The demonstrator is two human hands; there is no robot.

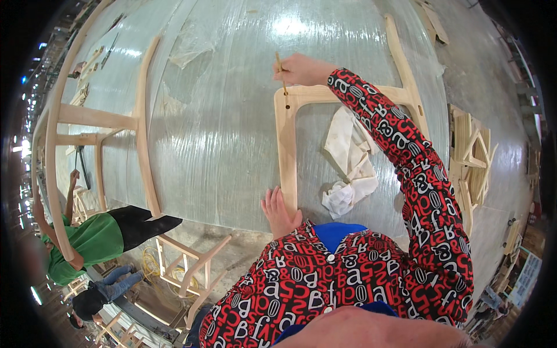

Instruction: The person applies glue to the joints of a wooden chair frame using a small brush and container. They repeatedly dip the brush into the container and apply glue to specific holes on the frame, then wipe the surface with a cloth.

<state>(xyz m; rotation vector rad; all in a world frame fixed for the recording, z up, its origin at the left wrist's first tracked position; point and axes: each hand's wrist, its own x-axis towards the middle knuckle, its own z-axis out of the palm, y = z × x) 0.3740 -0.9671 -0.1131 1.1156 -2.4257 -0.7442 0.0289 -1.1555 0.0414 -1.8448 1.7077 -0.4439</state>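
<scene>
A pale wooden chair frame [287,145] lies on the plastic-covered table in front of me, one rounded corner at its far left. Two small dark holes show at that corner. Above it, my right hand [299,69] is closed around a thin yellowish-brown stick [280,61], whose lower tip points down at one hole. Whether the tip is inside the hole, I cannot tell. My left hand [281,212] rests at the near end of the frame's left leg, touching it, fingers stretched out and apart. Within the frame lies a crumpled off-white cloth [351,156].
Clear plastic film covers the table [220,145]. At left stands another wooden chair frame [96,117], beside a person in a green shirt [96,246]. A bending person in jeans [119,282] is farther down. Wooden parts [469,142] are stacked at right; a wooden frame [185,261] stands below left.
</scene>
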